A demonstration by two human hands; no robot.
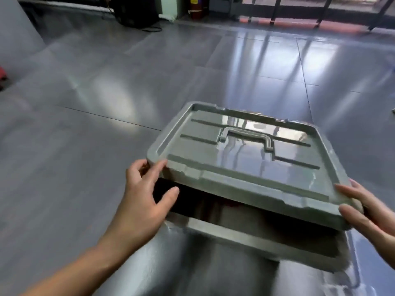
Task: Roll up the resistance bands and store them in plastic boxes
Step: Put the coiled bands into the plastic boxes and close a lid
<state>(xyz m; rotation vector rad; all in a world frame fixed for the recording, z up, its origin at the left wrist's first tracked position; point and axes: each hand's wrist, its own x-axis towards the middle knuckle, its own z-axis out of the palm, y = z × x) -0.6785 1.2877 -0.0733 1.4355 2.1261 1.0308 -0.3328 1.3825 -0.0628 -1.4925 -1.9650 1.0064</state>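
— Grey glossy floor [106, 82] runs back to a far wall, with table legs [275, 9], an extinguisher [195, 7] and a dark case [136, 13] trailing a cable. Where does the box [245, 236] stand?

— On the floor just before the person, well apart from that wall. Its lid [245, 159] is tilted: near edge raised, far edge seemingly down on the box, a dark gap between.

— And the hands?

— Both are clamped on the lid, well apart. The left hand [141, 201] pinches the near-left corner, one finger on top and the thumb in the gap. The right hand [369, 212] holds the near-right corner in the same way.

— Are the bands inside?

— That cannot be told. The gap is dark, with only a reddish smear showing.

— Is the lid going on or coming off?

— One frame does not settle it. Either way, the person should probably keep both corners level so the lid does not twist. If closing, seat the far edge in its rim first, lower the near edge evenly, and draw the left thumb out before the edges meet. If opening, lift until the far edge frees, then carry the lid off flat. The handle [245, 135] lies folded in its recess and can be left alone.

— Is there room to set it down?

— Plenty. Bare floor lies open to the left and beyond the box, and only a small red thing [3, 75] sits at the far left edge of the view
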